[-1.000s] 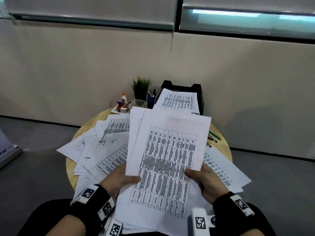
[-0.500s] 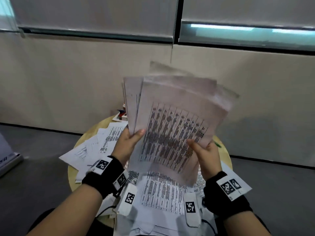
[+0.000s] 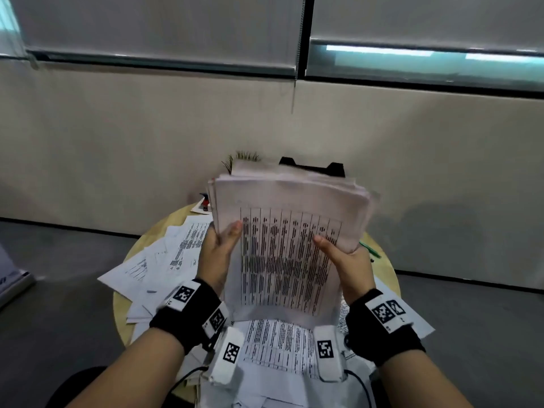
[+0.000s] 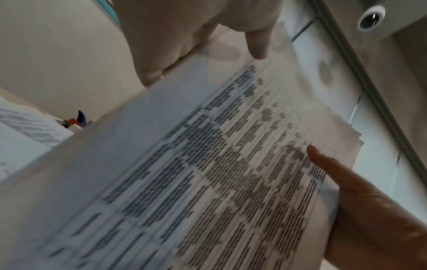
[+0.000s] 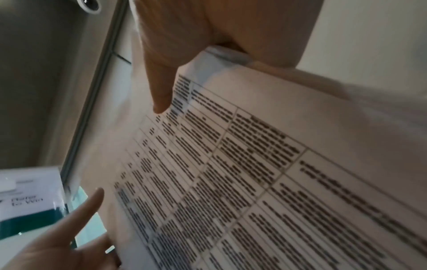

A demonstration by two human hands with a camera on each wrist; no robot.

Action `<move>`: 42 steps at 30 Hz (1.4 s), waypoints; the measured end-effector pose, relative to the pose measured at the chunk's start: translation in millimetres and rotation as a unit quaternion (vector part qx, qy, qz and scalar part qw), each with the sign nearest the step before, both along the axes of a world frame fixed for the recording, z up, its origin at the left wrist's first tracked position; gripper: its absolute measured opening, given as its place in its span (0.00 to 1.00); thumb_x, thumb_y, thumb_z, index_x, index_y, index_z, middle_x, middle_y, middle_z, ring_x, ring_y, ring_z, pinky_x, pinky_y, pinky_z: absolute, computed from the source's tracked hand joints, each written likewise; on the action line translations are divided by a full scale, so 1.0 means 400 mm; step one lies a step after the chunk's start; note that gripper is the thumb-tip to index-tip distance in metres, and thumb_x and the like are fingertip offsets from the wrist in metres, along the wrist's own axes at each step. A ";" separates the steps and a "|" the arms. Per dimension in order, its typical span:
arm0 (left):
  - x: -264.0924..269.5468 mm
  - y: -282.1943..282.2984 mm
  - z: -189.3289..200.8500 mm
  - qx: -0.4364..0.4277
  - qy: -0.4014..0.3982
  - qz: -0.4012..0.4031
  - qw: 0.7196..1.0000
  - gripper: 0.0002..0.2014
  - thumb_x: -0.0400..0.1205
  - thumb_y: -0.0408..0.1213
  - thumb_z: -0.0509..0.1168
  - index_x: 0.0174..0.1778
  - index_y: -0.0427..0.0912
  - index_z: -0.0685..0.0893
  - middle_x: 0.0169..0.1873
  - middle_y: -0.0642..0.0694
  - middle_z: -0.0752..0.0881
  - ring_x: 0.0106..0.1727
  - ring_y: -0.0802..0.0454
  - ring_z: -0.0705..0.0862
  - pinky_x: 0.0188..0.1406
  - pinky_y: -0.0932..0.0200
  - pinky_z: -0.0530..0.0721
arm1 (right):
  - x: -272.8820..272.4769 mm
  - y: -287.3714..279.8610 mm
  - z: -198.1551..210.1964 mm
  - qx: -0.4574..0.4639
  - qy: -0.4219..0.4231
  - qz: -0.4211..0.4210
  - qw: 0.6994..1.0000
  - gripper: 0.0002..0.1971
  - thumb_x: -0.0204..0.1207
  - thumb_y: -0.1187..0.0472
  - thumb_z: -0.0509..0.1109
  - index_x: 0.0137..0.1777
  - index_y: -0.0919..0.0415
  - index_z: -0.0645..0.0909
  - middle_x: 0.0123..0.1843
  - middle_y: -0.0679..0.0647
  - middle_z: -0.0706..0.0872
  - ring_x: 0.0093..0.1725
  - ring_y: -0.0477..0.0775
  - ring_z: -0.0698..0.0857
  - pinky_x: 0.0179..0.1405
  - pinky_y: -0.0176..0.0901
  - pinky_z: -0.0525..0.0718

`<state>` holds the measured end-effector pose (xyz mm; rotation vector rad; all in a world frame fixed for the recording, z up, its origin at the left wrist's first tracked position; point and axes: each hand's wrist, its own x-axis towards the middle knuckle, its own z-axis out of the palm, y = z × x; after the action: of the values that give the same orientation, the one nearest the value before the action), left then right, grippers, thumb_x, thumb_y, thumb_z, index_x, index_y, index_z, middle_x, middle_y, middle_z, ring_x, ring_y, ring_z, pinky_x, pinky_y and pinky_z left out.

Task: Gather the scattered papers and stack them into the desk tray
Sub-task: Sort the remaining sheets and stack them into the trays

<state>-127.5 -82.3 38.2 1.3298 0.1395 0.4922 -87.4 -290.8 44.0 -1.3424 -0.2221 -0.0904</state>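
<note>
Both hands hold a stack of printed papers upright over the round wooden table. My left hand grips its left edge, thumb on the front sheet. My right hand grips the right edge the same way. The stack's bottom edge hangs just above loose sheets near me. More scattered papers lie on the left of the table. The black desk tray shows only its top corners behind the stack. The wrist views show the papers and both thumbs close up.
A small green plant stands behind the stack. Small red and blue desk items sit at the back left. Green pens lie at the right edge. Grey floor surrounds the table, and a beige wall runs behind.
The papers went from lying fanned on the table to being lifted upright. They have come lower and are squared into one tighter stack.
</note>
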 end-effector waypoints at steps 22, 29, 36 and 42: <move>0.008 -0.040 0.016 0.064 -0.043 0.046 0.996 0.12 0.81 0.43 0.65 0.60 0.51 0.79 0.52 0.59 0.86 0.56 0.64 0.83 0.55 0.66 0.78 | -0.018 -0.034 0.082 -0.072 -0.211 -0.120 0.968 0.41 0.76 0.73 0.69 0.79 0.35 0.57 0.66 0.39 0.73 0.57 0.46 0.85 0.50 0.42 0.89; 0.014 -0.029 0.013 0.074 -0.056 0.047 0.995 0.13 0.79 0.52 0.65 0.58 0.56 0.80 0.55 0.59 0.86 0.60 0.63 0.83 0.60 0.63 0.77 | -0.006 -0.042 0.109 -0.282 -0.315 -0.199 0.884 0.22 0.75 0.68 0.71 0.69 0.56 0.79 0.74 0.59 0.63 0.63 0.24 0.69 0.54 0.24 0.82; 0.013 -0.027 0.032 0.062 -0.077 0.041 0.994 0.18 0.80 0.48 0.62 0.56 0.38 0.84 0.46 0.53 0.89 0.45 0.68 0.87 0.40 0.76 0.80 | -0.024 -0.038 0.109 -0.198 -0.372 -0.263 0.868 0.10 0.73 0.76 0.71 0.54 0.68 0.84 0.69 0.63 0.66 0.66 0.22 0.70 0.59 0.19 0.76; 0.016 -0.009 0.013 0.017 -0.052 0.006 0.999 0.18 0.71 0.50 0.67 0.50 0.41 0.85 0.43 0.47 0.91 0.48 0.52 0.89 0.51 0.58 0.85 | -0.031 -0.051 0.075 -0.117 -0.191 -0.117 0.968 0.36 0.70 0.58 0.76 0.76 0.48 0.64 0.61 0.49 0.80 0.53 0.46 0.88 0.49 0.46 0.89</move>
<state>-121.3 -85.7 43.5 1.3338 0.0537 0.5742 -99.9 -311.3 74.1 -1.5767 -0.4073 -0.5386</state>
